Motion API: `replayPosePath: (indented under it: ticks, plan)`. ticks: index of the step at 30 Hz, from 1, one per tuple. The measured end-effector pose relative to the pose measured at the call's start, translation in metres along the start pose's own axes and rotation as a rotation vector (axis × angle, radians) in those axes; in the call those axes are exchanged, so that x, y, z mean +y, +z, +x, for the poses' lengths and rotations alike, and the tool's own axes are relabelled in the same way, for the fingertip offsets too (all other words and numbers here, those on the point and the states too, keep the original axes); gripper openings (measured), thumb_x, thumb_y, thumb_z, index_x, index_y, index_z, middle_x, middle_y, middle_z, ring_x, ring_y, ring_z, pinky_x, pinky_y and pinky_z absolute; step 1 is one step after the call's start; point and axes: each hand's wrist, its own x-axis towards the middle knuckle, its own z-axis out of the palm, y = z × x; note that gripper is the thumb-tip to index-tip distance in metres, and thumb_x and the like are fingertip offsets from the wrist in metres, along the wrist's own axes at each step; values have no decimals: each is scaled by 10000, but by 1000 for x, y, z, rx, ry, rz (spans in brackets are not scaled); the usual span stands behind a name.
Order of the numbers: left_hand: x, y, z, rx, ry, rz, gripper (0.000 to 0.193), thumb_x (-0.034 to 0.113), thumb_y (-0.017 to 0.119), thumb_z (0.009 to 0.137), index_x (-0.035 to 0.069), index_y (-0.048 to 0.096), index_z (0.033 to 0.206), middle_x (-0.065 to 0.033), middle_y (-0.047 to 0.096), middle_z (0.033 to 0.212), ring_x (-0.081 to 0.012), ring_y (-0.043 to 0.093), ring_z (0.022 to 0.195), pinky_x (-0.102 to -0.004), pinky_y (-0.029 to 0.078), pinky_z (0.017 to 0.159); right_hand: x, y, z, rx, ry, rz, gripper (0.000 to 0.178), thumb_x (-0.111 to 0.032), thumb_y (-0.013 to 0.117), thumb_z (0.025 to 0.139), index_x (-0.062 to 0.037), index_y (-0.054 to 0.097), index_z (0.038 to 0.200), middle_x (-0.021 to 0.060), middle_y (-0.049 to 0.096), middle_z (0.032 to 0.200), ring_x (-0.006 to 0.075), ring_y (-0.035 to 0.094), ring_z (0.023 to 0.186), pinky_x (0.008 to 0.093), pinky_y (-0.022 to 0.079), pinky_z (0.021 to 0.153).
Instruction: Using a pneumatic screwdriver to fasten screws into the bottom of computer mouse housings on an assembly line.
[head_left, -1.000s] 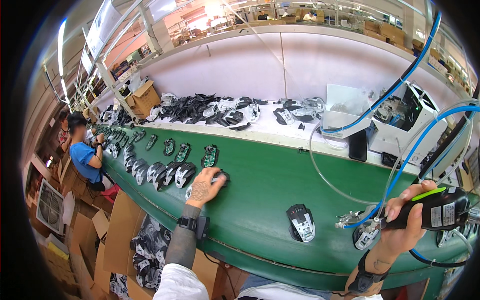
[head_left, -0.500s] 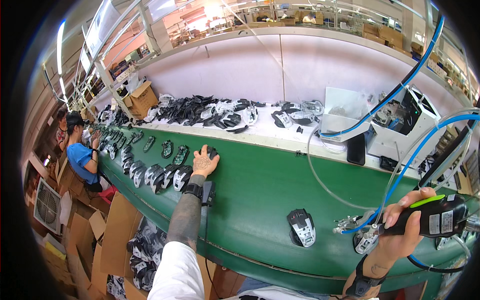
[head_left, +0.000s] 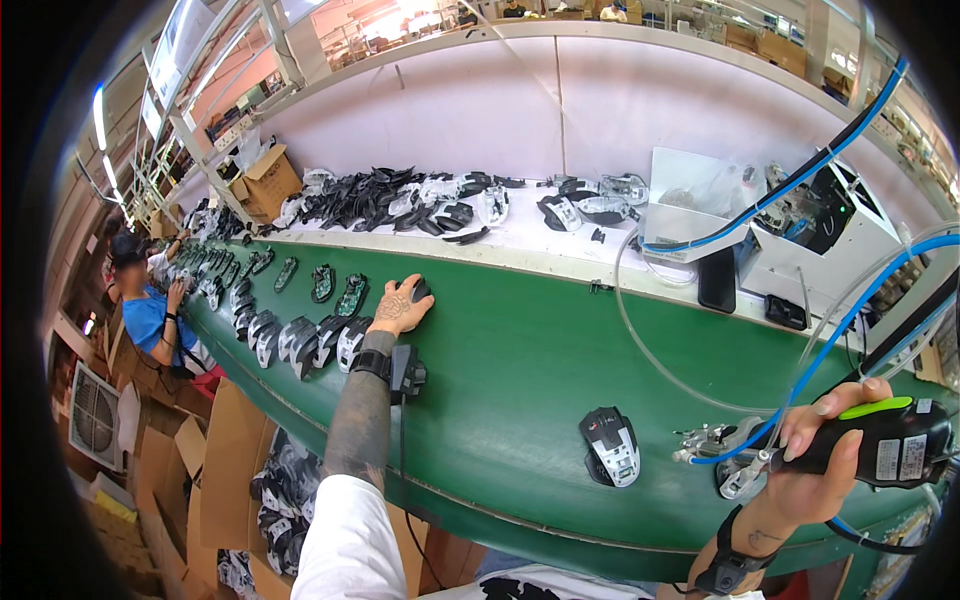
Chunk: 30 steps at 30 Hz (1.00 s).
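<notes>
My left hand (head_left: 402, 307) is stretched far out over the green conveyor belt (head_left: 530, 360), its palm and fingers down on a dark computer-mouse shell (head_left: 418, 290). My right hand (head_left: 815, 470) grips a black power screwdriver (head_left: 880, 445) with a green trigger and a blue air hose, held above the belt's near right edge. Between the hands, a black and white mouse body (head_left: 611, 446) lies alone on the belt.
A row of mouse shells (head_left: 300, 335) runs along the belt to the left. Loose shell parts (head_left: 420, 200) cover the white shelf behind. A seated person in blue (head_left: 150, 315) works at far left. Cardboard boxes (head_left: 225, 450) stand below the belt; a white machine (head_left: 820, 240) sits at right.
My left hand has reached farther up the belt and come down on a dark mouse shell. The right hand with the screwdriver has stayed nearly in place.
</notes>
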Motion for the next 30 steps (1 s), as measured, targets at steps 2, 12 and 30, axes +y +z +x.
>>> replayPosePath:
  ticks: [2, 12, 30]
  plan:
    - [-2, 2, 0, -12, 44, -31, 641, 426, 600, 755, 220, 395, 1328, -297, 275, 1347, -456, 413, 1167, -437, 388, 970, 2, -1, -1, 0, 5, -7, 488, -255, 573, 841, 18, 343, 1173, 111, 493, 861, 103, 454, 492, 217, 377, 440]
    - [-5, 16, 3, -27, 64, -14, 634, 433, 581, 778, 226, 375, 1341, -308, 190, 1392, -469, 355, 1214, -429, 350, 1009, 6, -1, 0, -30, 12, 7, 478, -243, 559, 843, 23, 344, 1176, 124, 493, 877, 112, 456, 509, 230, 381, 455]
    - [-65, -26, -86, 87, 171, 256, 726, 465, 662, 729, 58, 430, 1284, -236, 389, 1315, -399, 362, 1218, -443, 310, 1016, -8, -2, 3, -38, 26, 74, 482, -215, 587, 835, 37, 348, 1169, 115, 507, 864, 109, 469, 529, 221, 394, 450]
